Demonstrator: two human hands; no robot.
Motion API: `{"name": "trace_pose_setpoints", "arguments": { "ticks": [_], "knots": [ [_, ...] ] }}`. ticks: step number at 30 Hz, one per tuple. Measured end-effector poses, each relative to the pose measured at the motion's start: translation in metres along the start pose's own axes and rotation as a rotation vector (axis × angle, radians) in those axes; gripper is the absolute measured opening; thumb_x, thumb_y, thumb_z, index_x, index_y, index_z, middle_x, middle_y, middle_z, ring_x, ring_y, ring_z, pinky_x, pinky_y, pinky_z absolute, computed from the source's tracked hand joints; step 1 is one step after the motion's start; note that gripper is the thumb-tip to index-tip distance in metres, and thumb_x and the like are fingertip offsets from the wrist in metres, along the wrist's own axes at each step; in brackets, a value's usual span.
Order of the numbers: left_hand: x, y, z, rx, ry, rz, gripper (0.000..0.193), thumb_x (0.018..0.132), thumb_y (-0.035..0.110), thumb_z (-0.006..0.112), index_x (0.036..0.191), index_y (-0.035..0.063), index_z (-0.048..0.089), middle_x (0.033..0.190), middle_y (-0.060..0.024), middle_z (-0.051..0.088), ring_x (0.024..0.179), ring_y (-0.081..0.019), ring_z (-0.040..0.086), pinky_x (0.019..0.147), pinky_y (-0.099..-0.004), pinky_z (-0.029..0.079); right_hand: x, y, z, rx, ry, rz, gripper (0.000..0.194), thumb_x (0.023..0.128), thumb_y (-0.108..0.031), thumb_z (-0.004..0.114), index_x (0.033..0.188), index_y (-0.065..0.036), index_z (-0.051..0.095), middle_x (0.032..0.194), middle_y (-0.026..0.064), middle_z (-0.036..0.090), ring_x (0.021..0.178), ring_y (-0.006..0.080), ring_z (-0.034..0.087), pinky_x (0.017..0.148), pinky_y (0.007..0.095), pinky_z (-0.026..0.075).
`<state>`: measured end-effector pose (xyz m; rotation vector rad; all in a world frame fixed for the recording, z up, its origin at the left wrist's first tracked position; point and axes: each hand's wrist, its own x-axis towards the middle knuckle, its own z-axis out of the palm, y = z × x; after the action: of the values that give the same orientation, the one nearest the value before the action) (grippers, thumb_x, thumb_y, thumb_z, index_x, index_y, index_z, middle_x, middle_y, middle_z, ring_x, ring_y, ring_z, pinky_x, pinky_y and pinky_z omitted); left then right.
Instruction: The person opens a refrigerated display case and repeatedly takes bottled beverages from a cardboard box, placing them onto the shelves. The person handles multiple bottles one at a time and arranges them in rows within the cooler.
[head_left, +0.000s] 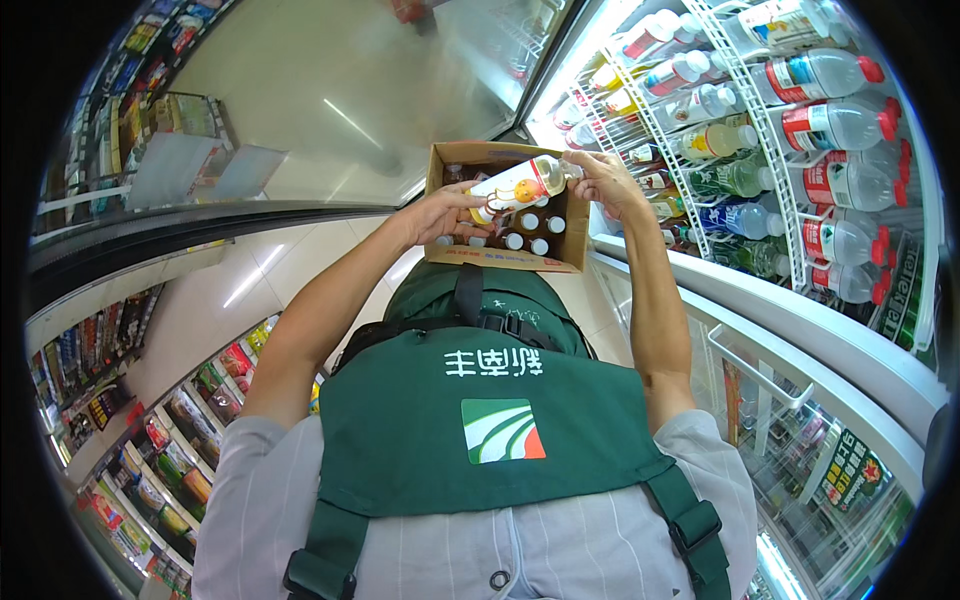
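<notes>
A drink bottle (517, 187) with a white and orange fruit label lies slantwise between my two hands, above an open cardboard box. My left hand (446, 214) grips its lower end. At the neck and cap end, the fingers of my right hand (604, 180) close round it, covering the cap. Several bottles with white caps (529, 221) stand upright in the cardboard box (581, 232), which is just beyond my green apron (487, 420).
To the right, an opened drinks cooler holds rows of bottles on white wire racks (776, 142). Its glass door (352, 97) stands open at the upper left. A white door handle (757, 371) juts out at the lower right. Shelves of packaged goods (176, 457) line the lower left.
</notes>
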<state>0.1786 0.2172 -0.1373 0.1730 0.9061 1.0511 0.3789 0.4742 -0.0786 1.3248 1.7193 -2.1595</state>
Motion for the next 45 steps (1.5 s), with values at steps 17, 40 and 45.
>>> {"name": "trace_pose_setpoints", "arguments": {
  "ticks": [17,40,45],
  "knots": [
    [0.002,-0.003,0.042,-0.46,-0.227,-0.173,0.074,0.105,0.068,0.036,0.138,0.0059,0.06,0.1,-0.0118,0.071,0.078,-0.021,0.065,0.068,-0.0359,0.052,-0.034,-0.006,-0.006,-0.182,0.153,-0.22,0.051,0.094,-0.051,0.075,0.098,0.0,0.077,0.069,0.0015,0.061,0.057,0.008,0.055,0.052,0.024,0.043],
    [0.017,0.171,0.185,-0.031,-0.272,0.3,0.063,0.11,0.054,0.042,0.144,0.0013,0.053,0.122,-0.0159,0.072,0.088,-0.0251,0.074,0.086,-0.0469,0.063,-0.176,-0.212,-0.06,-0.244,0.411,-0.848,0.035,0.098,-0.027,0.077,0.11,0.005,0.072,0.085,-0.0003,0.07,0.07,0.003,0.058,0.059,0.0255,0.046],
    [-0.013,0.254,0.275,0.438,-0.176,0.728,0.072,0.108,0.05,0.052,0.158,-0.0003,0.039,0.125,-0.0138,0.068,0.099,-0.0197,0.071,0.086,-0.0364,0.06,-0.243,-0.311,-0.074,-0.398,0.608,-1.096,0.038,0.093,-0.03,0.08,0.11,0.003,0.073,0.082,0.0052,0.07,0.07,0.0078,0.059,0.061,0.0282,0.047]
  ]
}}
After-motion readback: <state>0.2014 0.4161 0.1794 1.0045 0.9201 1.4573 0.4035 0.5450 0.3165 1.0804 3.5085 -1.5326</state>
